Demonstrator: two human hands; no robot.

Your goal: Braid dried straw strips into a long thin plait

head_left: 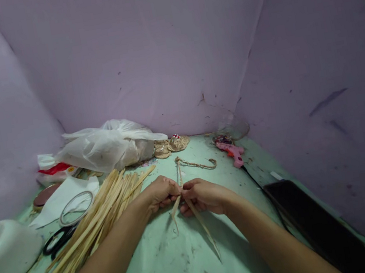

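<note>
My left hand [160, 193] and my right hand [202, 195] meet at the middle of the green table [177, 269], fingers pinched together on pale dried straw strips [201, 221]. The loose strip ends hang down toward me. From the pinch a plaited straw cord [194, 164] runs away across the table and curls to the right. A big bundle of straw stalks [92, 227] lies just left of my left forearm.
Black scissors [59, 238], a wire ring [76, 208] on white paper and a white ceramic jar [1, 253] sit at the left. A plastic bag [106, 145] and small woven straw hats [172, 145] lie at the back. A pink glue gun [231, 151] and a dark board [321, 225] are at right.
</note>
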